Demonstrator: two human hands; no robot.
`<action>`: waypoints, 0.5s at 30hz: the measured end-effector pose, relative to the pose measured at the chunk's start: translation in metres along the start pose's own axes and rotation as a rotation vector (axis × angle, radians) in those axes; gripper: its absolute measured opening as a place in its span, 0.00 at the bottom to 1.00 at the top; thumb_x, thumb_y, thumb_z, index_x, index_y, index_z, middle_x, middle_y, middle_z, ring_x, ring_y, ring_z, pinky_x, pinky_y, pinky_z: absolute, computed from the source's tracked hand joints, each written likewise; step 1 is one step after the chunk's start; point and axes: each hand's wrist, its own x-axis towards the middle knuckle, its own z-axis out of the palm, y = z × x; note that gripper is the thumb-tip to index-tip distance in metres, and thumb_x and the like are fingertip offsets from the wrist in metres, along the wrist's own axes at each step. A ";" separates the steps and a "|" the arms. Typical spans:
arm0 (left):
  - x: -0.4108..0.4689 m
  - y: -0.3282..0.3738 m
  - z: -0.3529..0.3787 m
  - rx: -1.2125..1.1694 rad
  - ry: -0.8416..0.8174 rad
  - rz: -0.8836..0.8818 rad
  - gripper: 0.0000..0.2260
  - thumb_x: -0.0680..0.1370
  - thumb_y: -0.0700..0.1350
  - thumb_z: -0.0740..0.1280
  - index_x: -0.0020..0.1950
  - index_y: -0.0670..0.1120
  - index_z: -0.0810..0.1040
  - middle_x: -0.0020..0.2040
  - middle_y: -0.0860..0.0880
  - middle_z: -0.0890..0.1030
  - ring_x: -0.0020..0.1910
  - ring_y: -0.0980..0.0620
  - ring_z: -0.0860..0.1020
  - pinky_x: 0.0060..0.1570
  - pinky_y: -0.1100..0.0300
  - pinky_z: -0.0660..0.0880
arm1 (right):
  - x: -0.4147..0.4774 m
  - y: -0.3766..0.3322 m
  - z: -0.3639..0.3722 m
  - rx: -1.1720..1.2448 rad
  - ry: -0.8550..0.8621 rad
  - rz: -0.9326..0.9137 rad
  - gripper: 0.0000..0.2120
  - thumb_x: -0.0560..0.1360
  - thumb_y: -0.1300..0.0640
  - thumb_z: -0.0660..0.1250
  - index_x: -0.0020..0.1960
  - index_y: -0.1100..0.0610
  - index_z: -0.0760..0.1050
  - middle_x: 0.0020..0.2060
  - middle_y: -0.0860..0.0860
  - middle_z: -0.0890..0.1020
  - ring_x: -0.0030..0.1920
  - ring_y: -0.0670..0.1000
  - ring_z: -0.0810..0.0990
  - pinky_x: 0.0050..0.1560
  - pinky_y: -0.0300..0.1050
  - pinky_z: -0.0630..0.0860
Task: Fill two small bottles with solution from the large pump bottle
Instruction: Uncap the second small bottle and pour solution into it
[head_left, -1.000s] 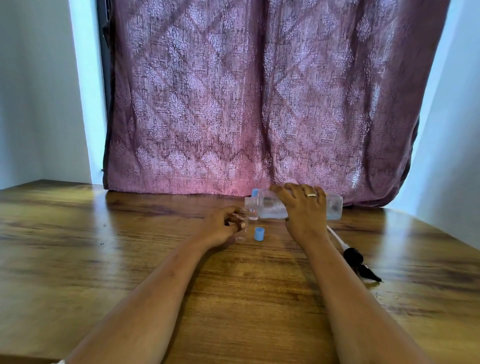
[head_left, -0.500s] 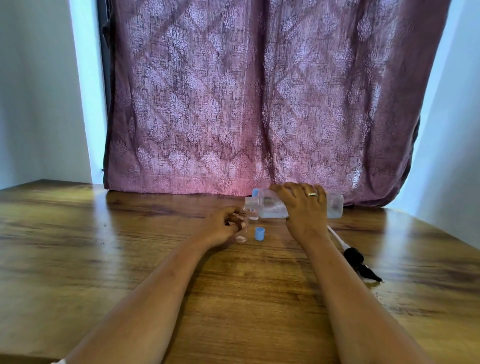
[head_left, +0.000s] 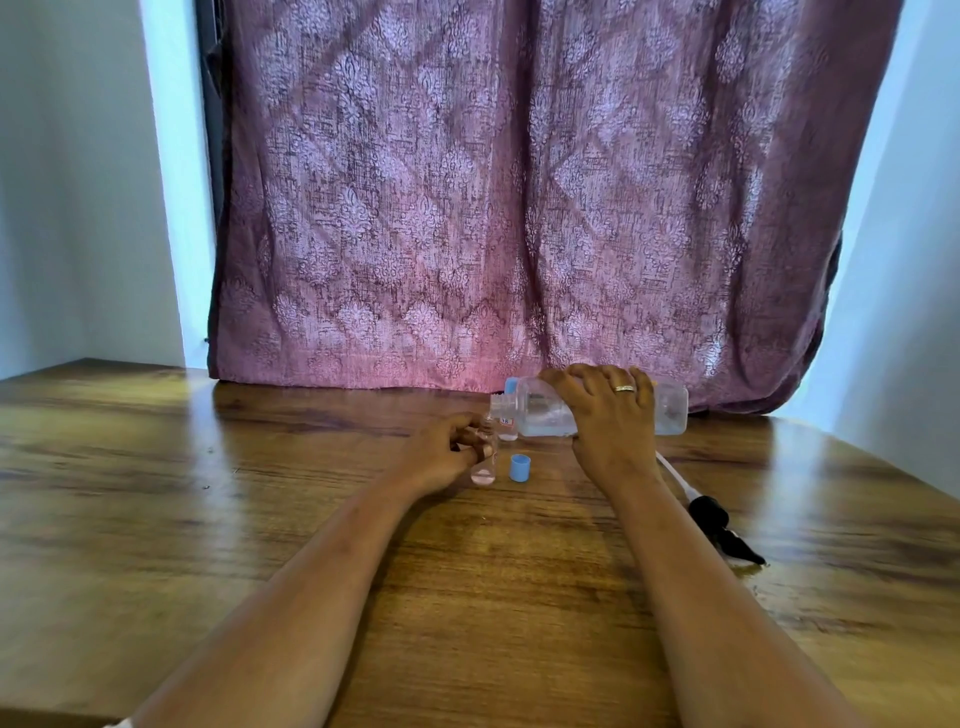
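Near the table's (head_left: 156, 493) far edge, I see my left hand (head_left: 447, 449) pinching a small bottle (head_left: 484, 462) upright, with a loose blue cap (head_left: 520, 467) just beside it. My right hand (head_left: 613, 418) grips the large bottle (head_left: 670, 410), tipped sideways with its neck toward the small bottle. The pump (head_left: 719, 530) lies toward the right edge.

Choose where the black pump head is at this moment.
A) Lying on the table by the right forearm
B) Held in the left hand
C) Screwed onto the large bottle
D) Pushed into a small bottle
A: the black pump head, white tube attached, lies on the table, while the right hand tips the uncapped large bottle.
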 end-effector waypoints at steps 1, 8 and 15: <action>0.000 0.000 0.000 0.002 0.001 0.000 0.18 0.76 0.44 0.69 0.65 0.50 0.73 0.55 0.50 0.81 0.56 0.53 0.77 0.58 0.59 0.70 | 0.000 0.000 0.000 0.003 0.003 0.002 0.37 0.59 0.71 0.67 0.62 0.44 0.68 0.55 0.49 0.79 0.55 0.58 0.75 0.63 0.59 0.63; -0.002 0.001 0.000 -0.021 -0.010 0.009 0.19 0.75 0.45 0.69 0.66 0.49 0.72 0.53 0.52 0.80 0.56 0.54 0.76 0.56 0.59 0.70 | 0.001 -0.001 0.001 0.000 0.009 0.008 0.37 0.59 0.72 0.69 0.62 0.43 0.69 0.56 0.49 0.79 0.56 0.57 0.76 0.63 0.60 0.64; 0.000 -0.001 -0.001 0.003 -0.011 -0.009 0.19 0.75 0.45 0.69 0.66 0.50 0.72 0.53 0.53 0.80 0.58 0.53 0.76 0.60 0.56 0.71 | 0.000 -0.001 0.001 -0.012 0.005 0.008 0.38 0.58 0.71 0.69 0.62 0.43 0.68 0.56 0.48 0.79 0.55 0.57 0.76 0.63 0.59 0.64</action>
